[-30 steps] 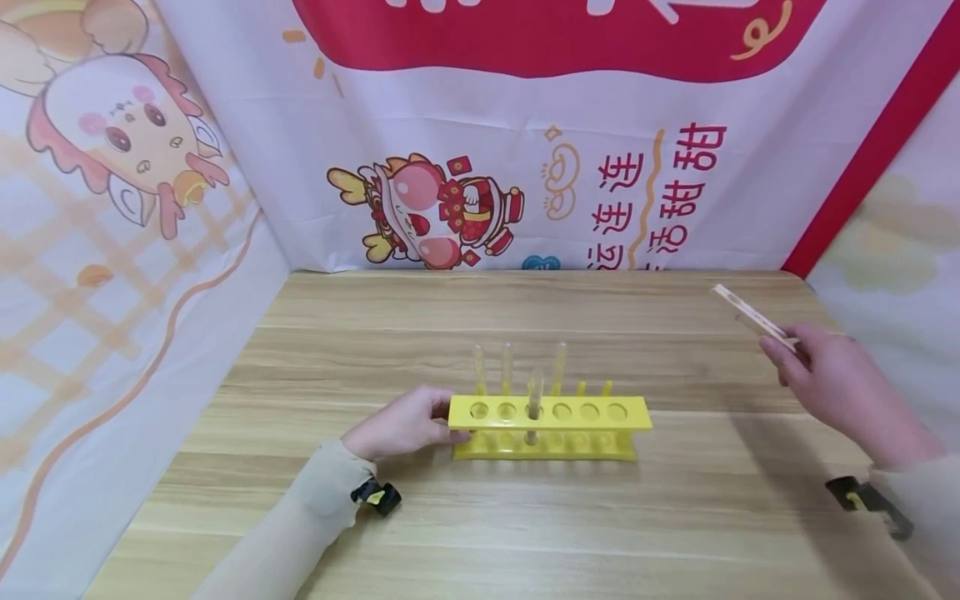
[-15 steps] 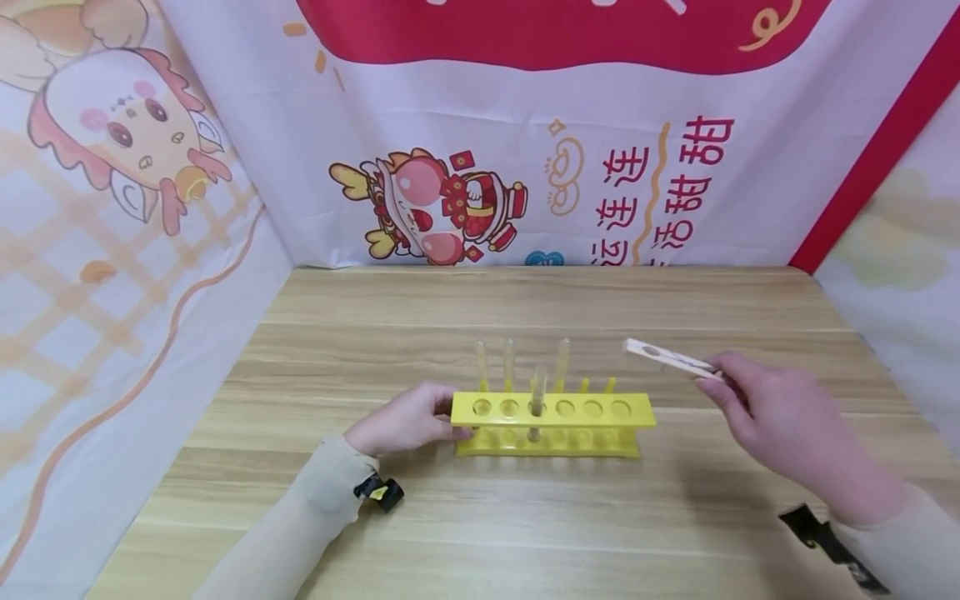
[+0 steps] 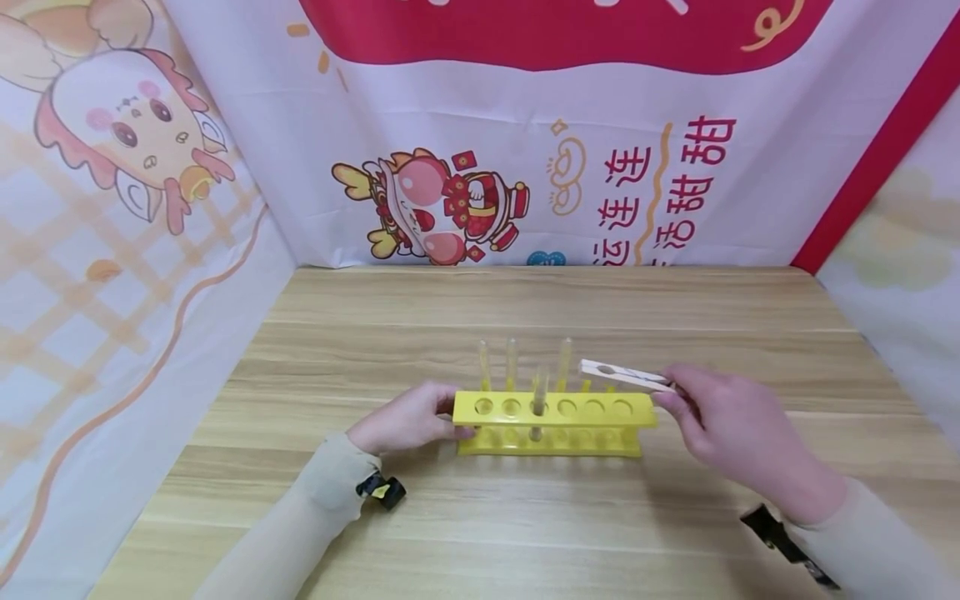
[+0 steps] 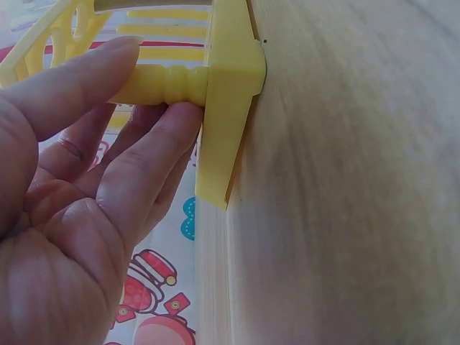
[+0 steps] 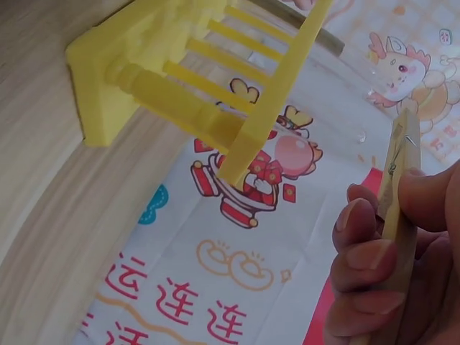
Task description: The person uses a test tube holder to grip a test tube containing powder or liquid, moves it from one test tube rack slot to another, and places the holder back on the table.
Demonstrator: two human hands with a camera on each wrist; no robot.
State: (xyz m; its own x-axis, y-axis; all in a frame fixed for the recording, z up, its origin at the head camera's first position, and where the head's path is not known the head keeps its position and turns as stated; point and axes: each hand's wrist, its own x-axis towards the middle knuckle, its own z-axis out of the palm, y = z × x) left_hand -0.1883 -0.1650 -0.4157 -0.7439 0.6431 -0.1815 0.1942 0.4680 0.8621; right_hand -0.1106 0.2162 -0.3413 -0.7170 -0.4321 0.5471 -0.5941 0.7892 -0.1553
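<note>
Rack [image 3: 581, 410] looks glossy plstc – clamp [image 3: 632, 377] matt wd.

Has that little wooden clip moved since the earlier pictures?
Yes. In the head view, the wooden clip in the right hand has moved left and lower in the picture, toward the yellow rack.

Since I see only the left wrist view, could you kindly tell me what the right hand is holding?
Observer: The right hand holds a wooden clip.
Operator: Thank you; does a tube stand in any hole of the yellow rack?
Observer: Yes, one clear tube stands in the third hole from the left, as the head view shows it.
Operator: Are there any other tubes, please?
Observer: Three more clear tubes show behind the rack's top bar.
</note>
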